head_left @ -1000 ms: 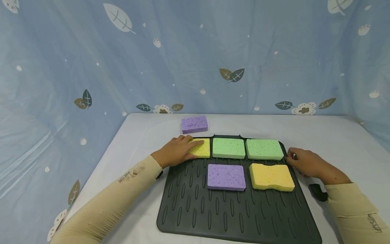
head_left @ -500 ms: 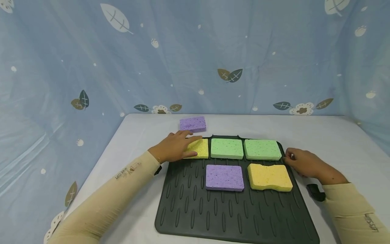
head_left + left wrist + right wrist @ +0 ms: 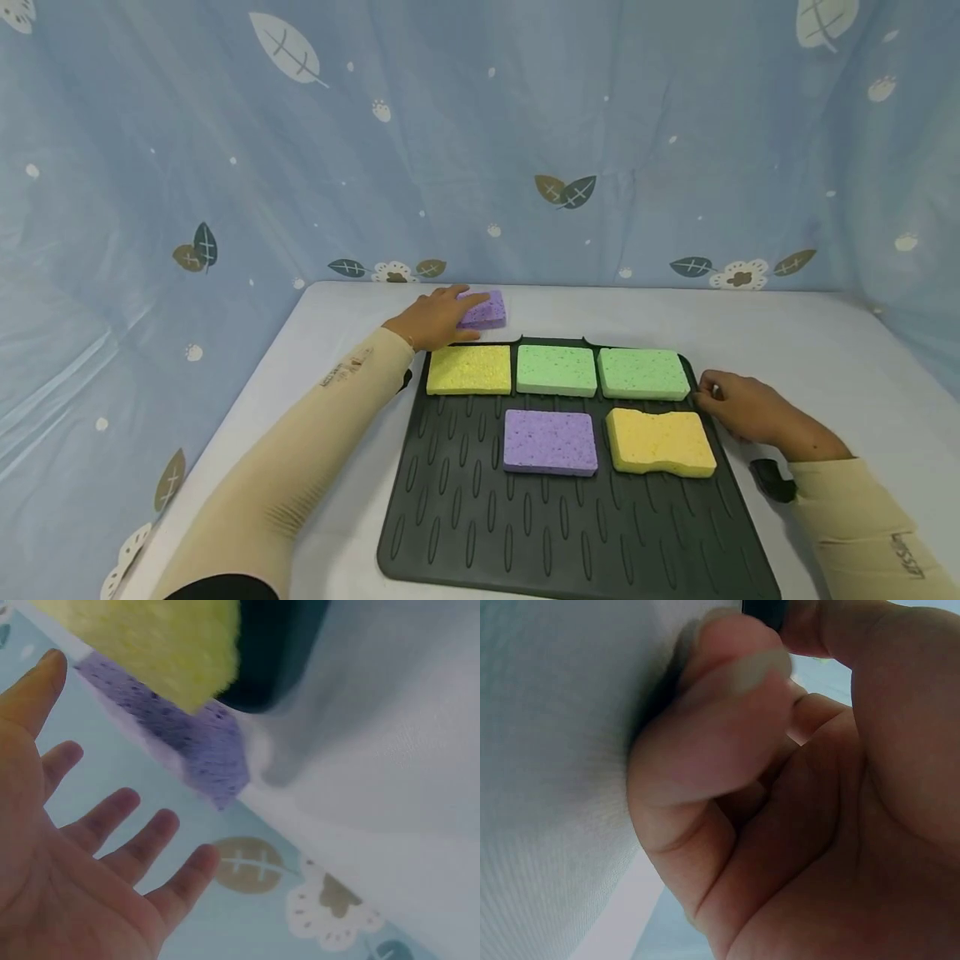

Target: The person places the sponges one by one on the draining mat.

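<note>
My left hand [image 3: 435, 318] reaches over a purple sponge [image 3: 491, 312] lying on the white table behind the mat. Its fingers are spread, also in the left wrist view, where the purple sponge [image 3: 217, 754] shows beyond the fingertips. The right hand [image 3: 746, 406] rests at the right edge of a dark rubber mat [image 3: 465, 542], fingers curled, thumb and forefinger pinching that edge. In the right wrist view a dark bit of the mat [image 3: 763, 610] shows between thumb and fingers. A yellow sponge [image 3: 468, 370] lies on the mat's back left, just in front of the left hand.
Two green sponges, one central [image 3: 557, 370] and one to its right [image 3: 643, 373], continue the mat's back row. In front lie another purple sponge [image 3: 550, 442] and a wavy-sided yellow sponge [image 3: 660, 442]. A blue patterned curtain [image 3: 480, 142] hangs behind the table.
My left hand has left the yellow sponge and moved back to the loose purple sponge, uncovering the yellow one. The right hand has stayed at the mat's edge.
</note>
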A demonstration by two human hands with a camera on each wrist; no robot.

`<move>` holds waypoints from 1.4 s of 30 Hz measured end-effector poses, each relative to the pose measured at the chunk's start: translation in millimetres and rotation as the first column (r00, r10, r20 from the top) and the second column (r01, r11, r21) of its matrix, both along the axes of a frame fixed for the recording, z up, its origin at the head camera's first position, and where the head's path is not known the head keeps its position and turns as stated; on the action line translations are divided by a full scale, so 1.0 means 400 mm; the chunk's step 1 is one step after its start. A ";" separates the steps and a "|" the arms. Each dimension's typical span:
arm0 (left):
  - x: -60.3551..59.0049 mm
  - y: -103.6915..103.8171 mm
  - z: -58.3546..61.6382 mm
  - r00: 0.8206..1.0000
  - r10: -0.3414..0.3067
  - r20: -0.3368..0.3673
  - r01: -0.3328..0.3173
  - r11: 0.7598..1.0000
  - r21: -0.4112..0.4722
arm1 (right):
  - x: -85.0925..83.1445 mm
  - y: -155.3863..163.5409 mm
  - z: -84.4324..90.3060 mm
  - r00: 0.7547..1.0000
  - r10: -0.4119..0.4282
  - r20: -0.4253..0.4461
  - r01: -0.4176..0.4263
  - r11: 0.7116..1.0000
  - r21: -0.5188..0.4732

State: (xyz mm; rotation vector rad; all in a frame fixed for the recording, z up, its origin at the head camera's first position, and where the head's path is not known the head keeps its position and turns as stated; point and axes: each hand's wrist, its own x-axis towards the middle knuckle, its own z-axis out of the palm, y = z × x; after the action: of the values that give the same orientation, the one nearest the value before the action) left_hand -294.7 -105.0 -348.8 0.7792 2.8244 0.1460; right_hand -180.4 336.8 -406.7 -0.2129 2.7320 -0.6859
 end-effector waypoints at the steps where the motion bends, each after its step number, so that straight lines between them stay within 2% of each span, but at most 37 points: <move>1: -0.009 -0.001 -0.003 1.000 0.010 0.013 -0.010 1.000 -0.005 | -0.001 0.000 -0.001 1.000 0.000 0.000 0.000 1.000 -0.003; 8: -0.050 -0.013 -0.035 0.996 0.067 0.060 -0.064 0.997 -0.048 | 0.001 -0.001 -0.006 1.000 -0.008 0.003 0.008 1.000 0.005; 15: -0.056 -0.028 -0.041 0.994 0.087 0.070 -0.084 0.995 -0.045 | 0.004 -0.004 -0.003 1.000 -0.002 -0.006 0.002 1.000 -0.002; 27: -0.059 -0.036 -0.047 1.000 0.029 0.004 -0.028 0.999 -0.022 | 0.001 -0.002 0.003 1.000 -0.002 -0.009 0.002 1.000 0.018; 34: -0.030 -0.061 -0.027 0.996 -0.023 -0.083 0.025 1.000 0.018 | 0.001 0.001 0.004 1.000 0.006 0.000 -0.006 1.000 0.013; 39: 0.018 -0.083 0.004 0.987 -0.032 -0.155 0.039 0.998 0.045 | 0.002 -0.004 0.007 1.000 0.015 0.008 -0.015 1.000 0.009; 42: 0.054 -0.091 0.014 0.975 -0.062 -0.212 0.074 0.996 0.047 | 0.003 -0.004 0.009 1.000 0.015 0.008 -0.015 1.000 0.014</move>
State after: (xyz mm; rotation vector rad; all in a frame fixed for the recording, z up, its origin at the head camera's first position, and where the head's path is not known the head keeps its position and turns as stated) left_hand -273.1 -141.3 -343.0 0.9556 2.9975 0.1380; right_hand -179.2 335.2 -403.1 -0.2269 2.7240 -0.6623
